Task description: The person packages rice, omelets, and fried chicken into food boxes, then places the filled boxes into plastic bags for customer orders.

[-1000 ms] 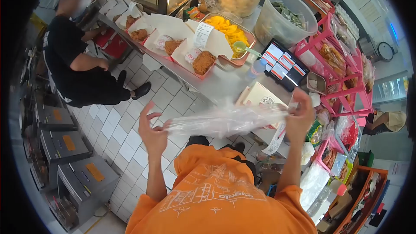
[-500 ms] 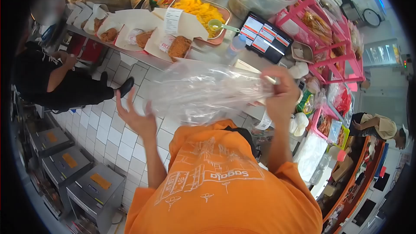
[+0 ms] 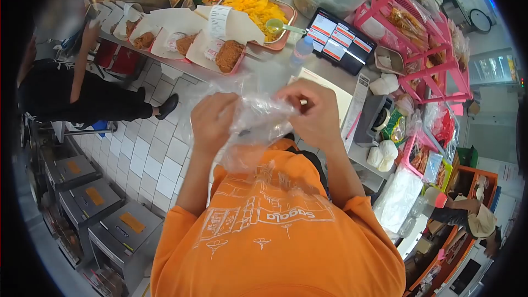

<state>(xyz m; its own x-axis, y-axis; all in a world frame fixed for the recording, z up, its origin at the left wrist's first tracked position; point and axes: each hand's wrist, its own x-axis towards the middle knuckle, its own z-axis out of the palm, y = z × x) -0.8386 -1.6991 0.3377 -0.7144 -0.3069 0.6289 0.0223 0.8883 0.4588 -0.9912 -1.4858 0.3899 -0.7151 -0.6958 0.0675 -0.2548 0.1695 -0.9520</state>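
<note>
A clear plastic bag (image 3: 250, 126) is bunched up in front of my orange shirt. My left hand (image 3: 213, 121) has its fingers curled round the bag's left side. On the right side, my right hand (image 3: 313, 111) pinches the bag between thumb and fingers. Beyond my hands, paper boxes with fried chicken (image 3: 229, 56) stand in a row along the counter edge. Behind them is a tray of yellow food (image 3: 254, 11) with a green ladle (image 3: 275, 26).
A tablet (image 3: 336, 41) and a water bottle (image 3: 302, 49) stand on the counter. Pink racks (image 3: 421, 38) with packets rise at the right. One co-worker (image 3: 71, 91) stands at the left, another person (image 3: 478, 217) at the far right. Grey appliances (image 3: 124, 231) stand lower left.
My hands have come closer together, and the bag that was spread between them is now bunched. My left hand has closed on it. The left co-worker has raised an arm towards the counter.
</note>
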